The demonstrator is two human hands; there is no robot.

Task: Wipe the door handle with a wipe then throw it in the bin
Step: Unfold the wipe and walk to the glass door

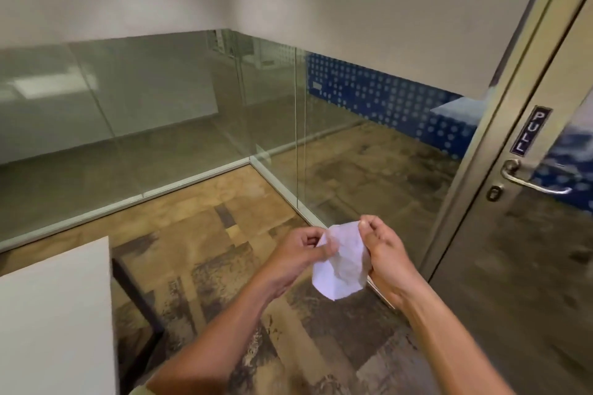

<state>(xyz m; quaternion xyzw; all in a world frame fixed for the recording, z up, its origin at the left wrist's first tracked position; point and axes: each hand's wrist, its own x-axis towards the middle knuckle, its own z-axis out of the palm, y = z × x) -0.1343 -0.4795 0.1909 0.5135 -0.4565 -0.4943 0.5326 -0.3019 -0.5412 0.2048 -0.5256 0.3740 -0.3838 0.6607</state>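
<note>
Both hands (301, 250) (382, 253) pinch wipe (340, 263) | fingers hide its edges | door handle (532, 181) untouched

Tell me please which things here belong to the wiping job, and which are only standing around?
For the job:
- wipe, held by the left hand and right hand
- door handle, not yet touched
- no bin in view

Just there:
- PULL sign
- keyhole
- glass wall
- white tabletop
</note>
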